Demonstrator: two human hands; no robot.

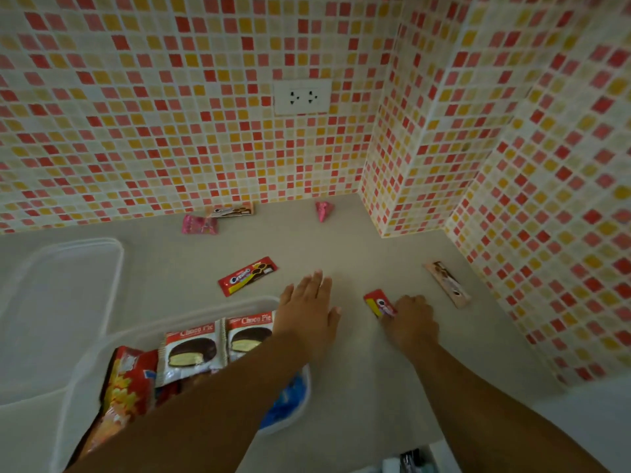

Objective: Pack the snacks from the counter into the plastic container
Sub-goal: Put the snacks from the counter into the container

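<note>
The clear plastic container sits at the lower left, holding two Choco Pie packs, a red-and-yellow bag and something blue. My left hand hovers flat with straight fingers over the container's far right corner, holding nothing. My right hand grips a small red cookie pack on the counter. A longer red cookie pack lies just beyond the container. A beige wafer stick lies to the right of my right hand.
Near the tiled back wall lie a pink packet, a beige wafer pack and another pink packet. The container's clear lid rests at the left. A tiled column juts out at the right. A wall socket sits above.
</note>
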